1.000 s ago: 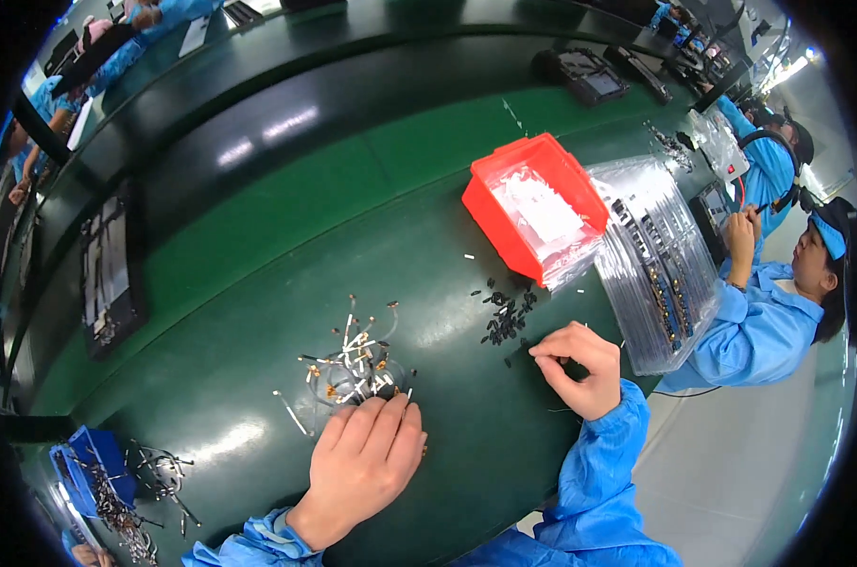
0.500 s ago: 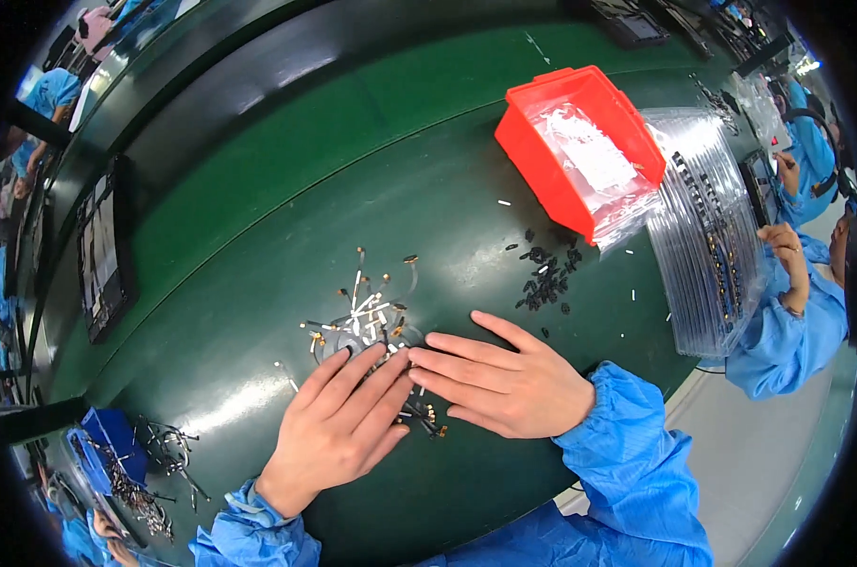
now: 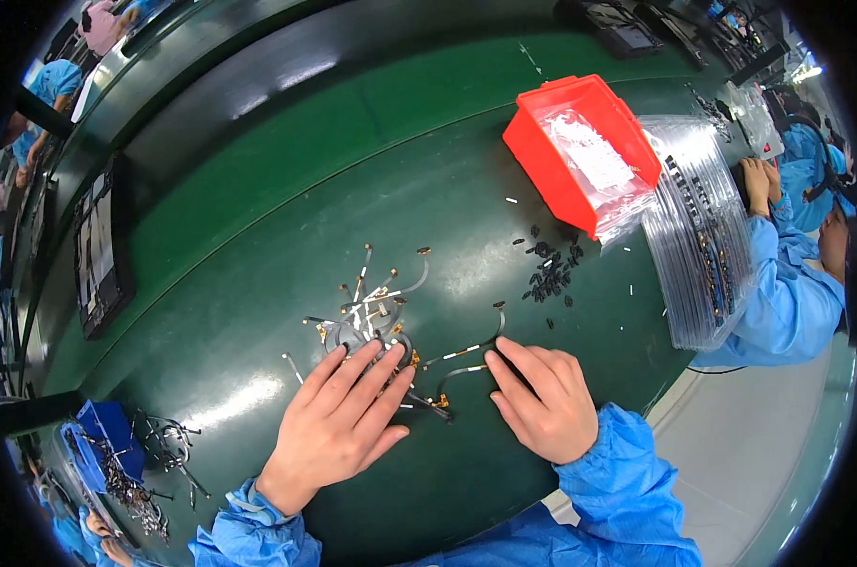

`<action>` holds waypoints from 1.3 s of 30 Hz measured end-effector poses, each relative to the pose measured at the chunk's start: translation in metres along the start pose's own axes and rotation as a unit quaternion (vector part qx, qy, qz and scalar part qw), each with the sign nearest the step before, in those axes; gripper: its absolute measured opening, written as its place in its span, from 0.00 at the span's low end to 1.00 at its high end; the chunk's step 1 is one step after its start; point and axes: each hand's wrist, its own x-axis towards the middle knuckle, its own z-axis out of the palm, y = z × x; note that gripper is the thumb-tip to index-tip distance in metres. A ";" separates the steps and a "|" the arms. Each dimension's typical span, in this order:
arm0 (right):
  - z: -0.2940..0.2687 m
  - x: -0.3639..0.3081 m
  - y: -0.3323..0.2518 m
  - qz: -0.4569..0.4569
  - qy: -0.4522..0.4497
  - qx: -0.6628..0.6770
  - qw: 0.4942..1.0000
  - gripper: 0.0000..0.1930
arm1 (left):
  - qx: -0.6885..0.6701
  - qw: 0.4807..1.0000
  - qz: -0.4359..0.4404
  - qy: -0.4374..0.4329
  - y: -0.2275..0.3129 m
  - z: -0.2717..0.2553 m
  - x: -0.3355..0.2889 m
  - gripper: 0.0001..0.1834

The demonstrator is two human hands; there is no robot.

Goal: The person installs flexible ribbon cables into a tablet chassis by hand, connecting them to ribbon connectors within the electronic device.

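My left hand (image 3: 337,427) lies palm down with its fingers spread, the tips on the near side of a loose pile of thin flex cables (image 3: 372,300). The cables are white and grey with gold and black ends; some are hidden under the fingers. To the right, my right hand (image 3: 549,404) is palm down with its fingers stretched out. Its fingertips touch the table beside two separate cables: a straighter one with a white band (image 3: 459,354) and a curved grey one (image 3: 458,370). Neither hand grips anything.
Small black parts (image 3: 551,269) are scattered right of the pile. Beyond them stand a red bin (image 3: 551,156) with plastic bags and stacked clear trays (image 3: 688,274). A blue bin (image 3: 116,430) and more cables (image 3: 171,444) lie at left. A co-worker (image 3: 778,274) sits at right.
My right hand has moved right, away from my left hand, and two cables now lie apart from the pile. The left hand has stayed on the pile.
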 end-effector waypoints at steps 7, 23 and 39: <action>0.001 -0.031 -0.026 0.065 0.019 0.020 0.998 0.23 | -0.007 1.000 -0.005 -0.008 -0.004 -0.003 -0.018 0.30; 0.012 -0.006 -0.047 0.005 -0.039 0.052 0.998 0.24 | -0.027 0.999 0.007 -0.034 -0.007 -0.004 -0.039 0.29; 0.006 -0.015 -0.076 0.085 0.024 0.156 0.984 0.20 | 0.001 0.997 0.075 -0.002 0.007 -0.002 -0.039 0.25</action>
